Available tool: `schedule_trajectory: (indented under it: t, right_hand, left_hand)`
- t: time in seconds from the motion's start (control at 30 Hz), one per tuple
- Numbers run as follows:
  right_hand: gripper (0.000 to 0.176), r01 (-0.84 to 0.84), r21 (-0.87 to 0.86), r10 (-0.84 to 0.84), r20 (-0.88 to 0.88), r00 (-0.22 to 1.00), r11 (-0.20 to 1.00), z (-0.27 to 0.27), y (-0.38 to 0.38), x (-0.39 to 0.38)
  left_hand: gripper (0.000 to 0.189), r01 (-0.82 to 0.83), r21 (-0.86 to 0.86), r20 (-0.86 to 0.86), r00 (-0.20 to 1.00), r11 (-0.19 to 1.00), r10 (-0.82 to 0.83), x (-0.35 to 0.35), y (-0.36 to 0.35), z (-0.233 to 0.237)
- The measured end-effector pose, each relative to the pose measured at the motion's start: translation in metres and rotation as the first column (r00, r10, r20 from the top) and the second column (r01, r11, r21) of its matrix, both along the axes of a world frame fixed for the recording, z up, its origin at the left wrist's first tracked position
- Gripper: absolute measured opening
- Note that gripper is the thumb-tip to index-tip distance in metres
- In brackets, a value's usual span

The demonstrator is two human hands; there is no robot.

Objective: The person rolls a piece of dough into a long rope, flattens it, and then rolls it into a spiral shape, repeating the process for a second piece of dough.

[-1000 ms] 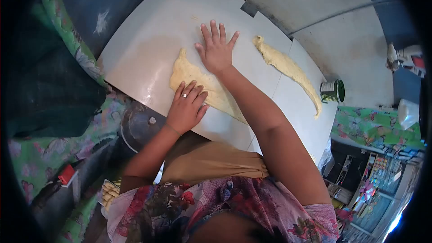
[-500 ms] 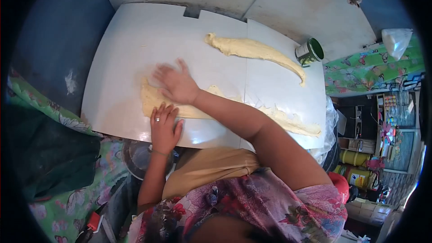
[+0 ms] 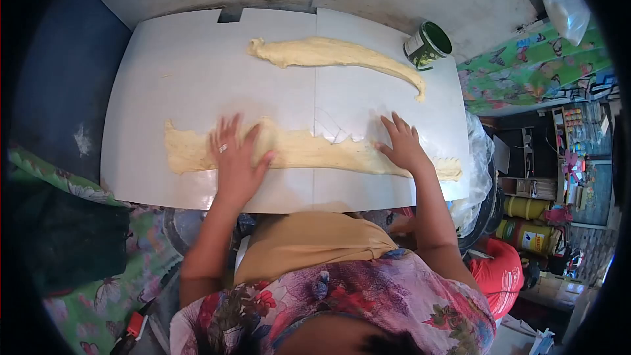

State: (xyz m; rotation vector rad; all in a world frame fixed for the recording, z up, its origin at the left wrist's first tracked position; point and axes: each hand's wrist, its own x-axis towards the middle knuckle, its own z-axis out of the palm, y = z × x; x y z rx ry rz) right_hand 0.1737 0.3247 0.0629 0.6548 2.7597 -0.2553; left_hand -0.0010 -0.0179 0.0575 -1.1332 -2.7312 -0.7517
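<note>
A long flattened strip of pale yellow dough (image 3: 302, 151) lies across the near part of the white table (image 3: 151, 79). Over its left portion rests my left hand (image 3: 238, 154), fingers spread, with a ring on one finger. My right hand (image 3: 402, 143) is over the strip's right part, fingers apart and pointing away from me, holding nothing. The strip's far edge is ragged around the middle. Farther back lies a second, thicker roll of dough (image 3: 328, 51), tapering and bending at its right end.
A green container (image 3: 427, 45) stands at the table's back right corner. Walls border the table behind and at left. A person in a red shirt (image 3: 497, 276) is low at the right, near clear plastic (image 3: 478, 171). A basin (image 3: 176, 227) sits below the front edge.
My right hand has swept from the strip's left end to its right part. My left hand stays on the left portion, now with fingers more spread. The camera view has shifted.
</note>
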Motion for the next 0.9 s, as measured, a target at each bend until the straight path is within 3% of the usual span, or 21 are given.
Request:
schedule_trajectory:
  t: [0.1, 0.27, 0.37, 0.5, 0.6, 0.7, 0.8, 0.9]
  right_hand:
    - [0.074, 0.044, -0.051, -0.047, -0.068, 0.997, 0.998, -0.011, 0.016, 0.043]
    - [0.075, -0.017, -0.156, -0.016, -0.208, 0.978, 0.988, -0.028, 0.047, 0.09]
    - [0.074, -0.059, -0.19, 0.01, -0.249, 0.968, 0.98, -0.029, 0.07, 0.118]
    - [0.071, -0.103, -0.244, 0.021, -0.317, 0.948, 0.964, -0.015, 0.114, 0.147]
    - [0.068, -0.106, -0.283, 0.001, -0.347, 0.938, 0.953, -0.014, 0.143, 0.174]
    - [0.065, -0.107, -0.26, -0.02, -0.442, 0.897, 0.96, -0.007, 0.174, 0.195]
    - [0.063, -0.015, -0.263, -0.133, -0.535, 0.834, 0.965, -0.005, 0.205, 0.227]
    - [0.061, 0.116, -0.22, -0.221, -0.55, 0.805, 0.969, -0.013, 0.23, 0.262]
  left_hand:
    - [0.06, 0.341, -0.017, 0.193, 0.923, 0.94, -0.332, 0.005, 0.096, 0.005]
    - [0.07, 0.346, -0.421, 0.024, 0.928, 0.838, -0.371, 0.024, 0.213, -0.058]
    - [0.069, 0.1, -0.496, -0.286, 0.919, 0.862, -0.271, 0.015, 0.228, -0.065]
    - [0.069, 0.273, -0.601, -0.003, 0.939, 0.752, -0.343, 0.046, 0.243, -0.056]
    - [0.069, 0.052, -0.451, -0.258, 0.948, 0.891, -0.186, 0.034, 0.245, -0.081]
    - [0.068, 0.251, -0.405, -0.101, 0.943, 0.879, -0.316, 0.036, 0.244, -0.074]
    - [0.062, 0.1, -0.055, 0.008, 0.995, 0.994, -0.099, 0.071, 0.255, -0.067]
    - [0.052, 0.227, -0.017, 0.025, 0.974, 0.974, -0.227, 0.138, 0.286, -0.041]
